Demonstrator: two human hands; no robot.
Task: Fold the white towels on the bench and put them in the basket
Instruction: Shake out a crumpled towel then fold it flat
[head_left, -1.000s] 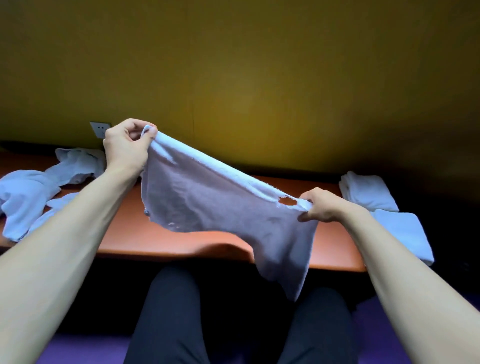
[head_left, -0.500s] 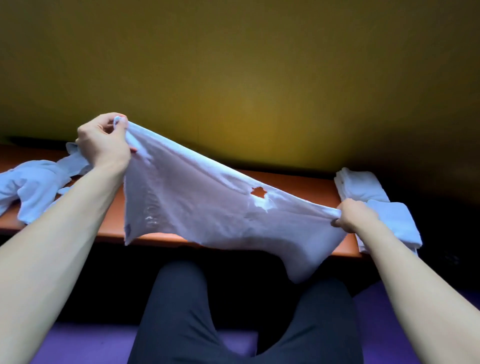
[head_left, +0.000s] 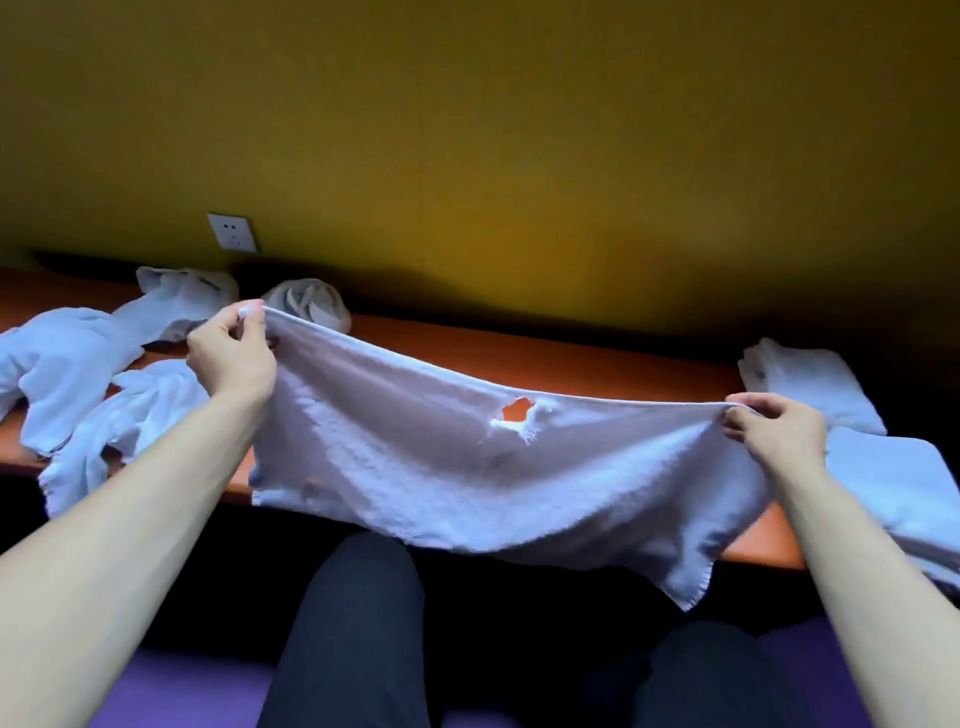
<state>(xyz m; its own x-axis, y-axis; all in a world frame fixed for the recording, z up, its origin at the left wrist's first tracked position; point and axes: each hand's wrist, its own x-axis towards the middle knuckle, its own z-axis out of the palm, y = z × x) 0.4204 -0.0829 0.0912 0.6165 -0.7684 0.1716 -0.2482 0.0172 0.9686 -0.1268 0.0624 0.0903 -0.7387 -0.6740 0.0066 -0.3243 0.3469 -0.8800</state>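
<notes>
I hold a white towel stretched wide in front of me, over the front edge of the orange bench. My left hand pinches its upper left corner and my right hand pinches its upper right corner. The towel has a small ragged hole near its top edge, and its lower right corner hangs down over my lap. Several crumpled white towels lie in a heap on the bench at the left. Folded white towels lie at the right end of the bench. No basket is in view.
A yellow-green wall with a white power socket rises right behind the bench. A rolled greyish towel sits near the wall. My dark-trousered legs are below the bench's front edge, on a purple seat.
My hands have moved further apart and lower, pulling the towel out flat and wide. The view has tilted down a little and to the left, showing the socket and the heap of towels.
</notes>
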